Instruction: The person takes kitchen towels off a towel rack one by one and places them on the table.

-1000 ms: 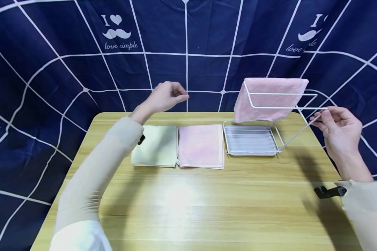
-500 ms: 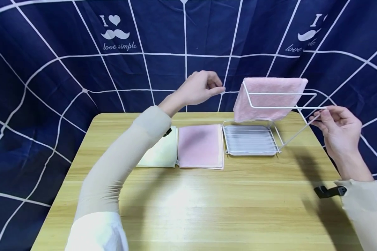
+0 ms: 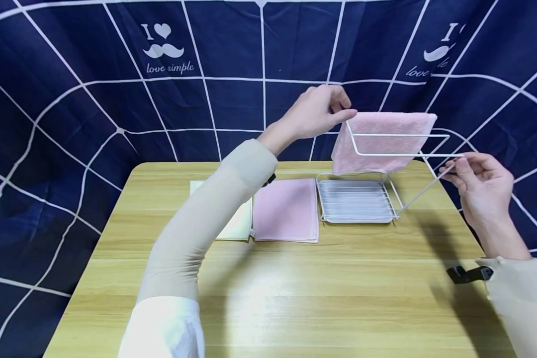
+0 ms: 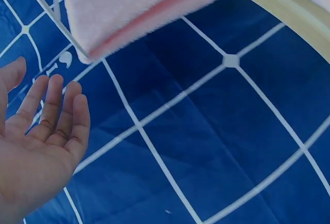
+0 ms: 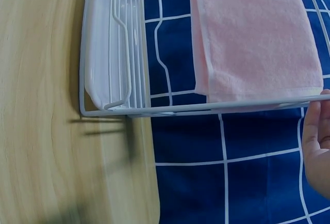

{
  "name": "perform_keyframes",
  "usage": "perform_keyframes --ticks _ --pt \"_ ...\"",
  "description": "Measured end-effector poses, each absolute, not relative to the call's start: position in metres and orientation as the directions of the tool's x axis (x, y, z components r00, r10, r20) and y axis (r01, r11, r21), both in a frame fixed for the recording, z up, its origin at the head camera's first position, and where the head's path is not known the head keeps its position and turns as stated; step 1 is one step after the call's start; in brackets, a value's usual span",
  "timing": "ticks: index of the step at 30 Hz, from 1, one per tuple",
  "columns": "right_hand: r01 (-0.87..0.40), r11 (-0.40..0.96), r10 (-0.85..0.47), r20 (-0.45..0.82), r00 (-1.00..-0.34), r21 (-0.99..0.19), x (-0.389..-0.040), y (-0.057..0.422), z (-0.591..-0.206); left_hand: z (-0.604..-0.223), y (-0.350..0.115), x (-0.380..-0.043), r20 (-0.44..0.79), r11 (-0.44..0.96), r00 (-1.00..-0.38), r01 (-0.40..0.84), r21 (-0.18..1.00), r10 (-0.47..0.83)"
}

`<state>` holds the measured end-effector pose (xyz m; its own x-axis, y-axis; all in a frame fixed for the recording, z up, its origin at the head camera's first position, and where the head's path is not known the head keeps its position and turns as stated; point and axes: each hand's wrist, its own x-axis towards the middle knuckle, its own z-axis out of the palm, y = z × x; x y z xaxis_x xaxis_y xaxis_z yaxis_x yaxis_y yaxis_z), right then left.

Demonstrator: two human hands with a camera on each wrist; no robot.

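Note:
A white wire rack (image 3: 407,154) stands at the table's back right, with a pink towel (image 3: 385,124) folded over its upper rail. My right hand (image 3: 488,191) pinches the rack's right upright between thumb and fingers; those fingertips (image 5: 312,126) are partly cut off in the right wrist view. Beside the towel's upper left corner is my left hand (image 3: 315,113), fingers loosely bent around nothing. From the left wrist, that hand (image 4: 44,146) appears apart from the towel (image 4: 129,7) and the rail.
Under the rack's lower shelf sits a white tray (image 3: 355,199). Left of it lie a folded pink cloth (image 3: 286,211) and a pale green cloth (image 3: 237,226), partly covered by my left forearm. A blue checked curtain (image 3: 232,44) hangs behind the wooden table (image 3: 340,288).
My left hand has moved right and slightly up, from above the green cloth to the towel's corner. My right hand, the rack and the towel have stayed put.

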<state>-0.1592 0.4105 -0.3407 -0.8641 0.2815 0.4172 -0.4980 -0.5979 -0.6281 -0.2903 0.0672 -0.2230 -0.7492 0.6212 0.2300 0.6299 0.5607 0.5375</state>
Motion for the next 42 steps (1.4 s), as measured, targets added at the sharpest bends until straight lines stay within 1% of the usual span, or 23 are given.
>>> perform_keyframes --ticks 5,8,9,10,12,16,17,19,20,22,24,31,36,40,42 --pt "-0.497 -0.598 0.276 0.420 -0.864 -0.629 -0.159 0.412 -0.342 -0.219 0.086 -0.291 0.212 0.564 -0.743 0.633 0.530 0.635" --pt "-0.497 -0.604 0.273 0.424 -0.864 -0.623 -0.159 0.412 -0.342 -0.219 0.095 -0.294 0.203 0.584 -0.753 0.625 0.519 0.625" --pt "-0.506 -0.583 0.276 0.431 -0.859 -0.636 -0.160 0.412 -0.343 -0.219 0.098 -0.296 0.202 0.587 -0.758 0.620 0.520 0.621" --pt "-0.507 -0.585 0.277 0.432 -0.858 -0.633 -0.160 0.412 -0.343 -0.220 0.100 -0.298 0.201 0.587 -0.761 0.615 0.526 0.617" --pt "-0.526 -0.541 0.287 0.444 -0.849 -0.656 -0.161 0.412 -0.344 -0.221 0.104 -0.302 0.198 0.584 -0.767 0.605 0.542 0.611" --pt "-0.533 -0.533 0.298 0.444 -0.845 -0.657 -0.159 0.412 -0.343 -0.226 0.113 -0.309 0.190 0.561 -0.765 0.595 0.575 0.616" --pt "-0.544 -0.511 0.308 0.449 -0.839 -0.666 -0.159 0.411 -0.344 -0.227 0.116 -0.311 0.184 0.558 -0.764 0.592 0.581 0.618" --pt "-0.527 -0.551 0.306 0.431 -0.849 -0.646 -0.158 0.411 -0.343 -0.231 0.120 -0.314 0.178 0.552 -0.760 0.592 0.587 0.625" --pt "-0.529 -0.545 0.311 0.429 -0.848 -0.650 -0.158 0.410 -0.344 -0.232 0.122 -0.315 0.172 0.552 -0.760 0.590 0.589 0.627" --pt "-0.531 -0.536 0.318 0.426 -0.847 -0.656 -0.156 0.410 -0.344 -0.236 0.126 -0.317 0.161 0.553 -0.760 0.585 0.593 0.630" --pt "-0.511 -0.574 0.308 0.409 -0.859 -0.640 -0.155 0.410 -0.344 -0.239 0.128 -0.318 0.156 0.554 -0.757 0.587 0.591 0.635" --pt "-0.496 -0.590 0.300 0.398 -0.867 -0.637 -0.154 0.411 -0.344 -0.242 0.135 -0.320 0.129 0.540 -0.745 0.580 0.610 0.654" --pt "-0.505 -0.570 0.312 0.397 -0.863 -0.648 -0.153 0.411 -0.344 -0.244 0.138 -0.321 0.133 0.538 -0.734 0.596 0.595 0.666" --pt "-0.515 -0.557 0.322 0.403 -0.857 -0.651 -0.153 0.409 -0.343 -0.245 0.140 -0.322 0.128 0.558 -0.741 0.596 0.577 0.659" --pt "-0.530 -0.529 0.327 0.417 -0.848 -0.662 -0.153 0.408 -0.343 -0.245 0.141 -0.322 0.127 0.563 -0.740 0.600 0.568 0.660"
